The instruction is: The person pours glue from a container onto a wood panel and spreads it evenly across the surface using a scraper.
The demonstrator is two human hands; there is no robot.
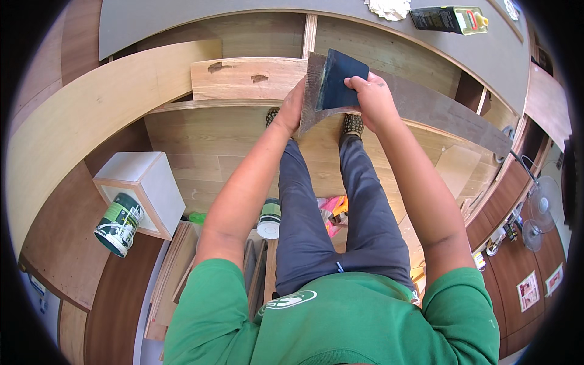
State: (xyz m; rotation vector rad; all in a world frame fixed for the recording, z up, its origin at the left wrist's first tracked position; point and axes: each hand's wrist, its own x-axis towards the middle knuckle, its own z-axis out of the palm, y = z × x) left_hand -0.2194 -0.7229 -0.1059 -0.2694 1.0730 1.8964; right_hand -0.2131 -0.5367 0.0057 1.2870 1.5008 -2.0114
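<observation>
In my left hand (294, 106) is the near end of a thin brown sheet (312, 85), its face streaked with fine ridges. My right hand (372, 97) pinches a dark blue flat piece like a spreader (340, 82), thumb on top. A pale smear runs along that piece's left edge, which meets or lies just over the brown sheet. Beyond my right hand a long dark brown strip (450, 109) stretches to the right; I cannot tell whether it is one with the sheet. Left of my hands lies a light wooden board (243, 79) with two chipped spots.
A long curved plywood strip (103, 103) spans the left. A grey panel (213, 15) at the back carries a black and yellow can (450, 20) and crumpled white paper (389, 7). A green bucket (120, 224) stands by a white box (146, 182); a fan (538, 207) is at right.
</observation>
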